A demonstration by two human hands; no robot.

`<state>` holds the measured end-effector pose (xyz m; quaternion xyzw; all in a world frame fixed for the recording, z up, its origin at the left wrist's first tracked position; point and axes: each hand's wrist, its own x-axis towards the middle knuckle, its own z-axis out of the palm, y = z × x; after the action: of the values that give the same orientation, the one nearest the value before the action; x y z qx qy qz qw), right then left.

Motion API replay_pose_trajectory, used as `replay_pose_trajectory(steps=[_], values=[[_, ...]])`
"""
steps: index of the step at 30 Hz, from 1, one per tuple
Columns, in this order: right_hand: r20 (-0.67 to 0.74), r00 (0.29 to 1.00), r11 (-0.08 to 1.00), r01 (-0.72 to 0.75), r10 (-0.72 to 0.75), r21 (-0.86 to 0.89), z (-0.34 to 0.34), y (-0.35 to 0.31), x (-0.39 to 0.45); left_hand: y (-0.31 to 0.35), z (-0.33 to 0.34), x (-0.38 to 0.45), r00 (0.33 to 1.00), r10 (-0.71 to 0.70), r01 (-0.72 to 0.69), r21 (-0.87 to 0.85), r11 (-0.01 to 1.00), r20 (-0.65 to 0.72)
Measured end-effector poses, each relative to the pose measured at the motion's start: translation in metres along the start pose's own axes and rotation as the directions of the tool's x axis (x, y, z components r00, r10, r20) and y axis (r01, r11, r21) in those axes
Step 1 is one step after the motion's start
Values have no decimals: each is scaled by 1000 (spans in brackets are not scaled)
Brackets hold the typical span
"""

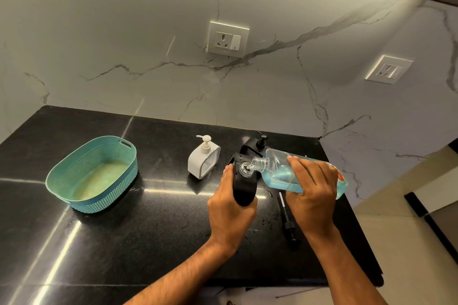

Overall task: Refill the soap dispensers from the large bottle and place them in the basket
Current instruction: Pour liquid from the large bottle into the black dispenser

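Gripping the black dispenser [244, 187] left-handed [229, 208] and the tilted refill bottle [297, 176] right-handed [311, 195], you risked spilling soap past its narrow mouth.

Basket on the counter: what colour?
Teal basket with a woven-look texture; head view.

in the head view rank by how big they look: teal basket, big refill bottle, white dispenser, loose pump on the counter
1. teal basket
2. large bottle, partly hidden by the right hand and nearer the camera, so less certain
3. white dispenser
4. loose pump, long but thin
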<state>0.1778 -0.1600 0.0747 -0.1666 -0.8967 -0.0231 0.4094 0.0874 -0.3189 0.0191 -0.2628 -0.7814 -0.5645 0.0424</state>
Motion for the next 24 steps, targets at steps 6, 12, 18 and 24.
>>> replay_pose_trajectory(steps=[6, 12, 18, 24], values=[[-6, 1000, 1000, 11, -11, 1, -1, 0, 0, 0, 1, -1, 1000, -6, 6, -5, 1000, -3], [8, 1000, 1000, 12, -12, -7, -1, 1, -1, -1, 2, -2, 1000, -5, 5, 1, 1000, -5], [7, 1000, 1000, 11, -11, -14, -2, 0, 0, -1, 2, -1, 1000, -12, 12, -4, 1000, -3], [11, 1000, 1000, 16, -16, -11, -2, 1, 1, -2, 2, -1, 1000, -10, 10, -16, 1000, -6]])
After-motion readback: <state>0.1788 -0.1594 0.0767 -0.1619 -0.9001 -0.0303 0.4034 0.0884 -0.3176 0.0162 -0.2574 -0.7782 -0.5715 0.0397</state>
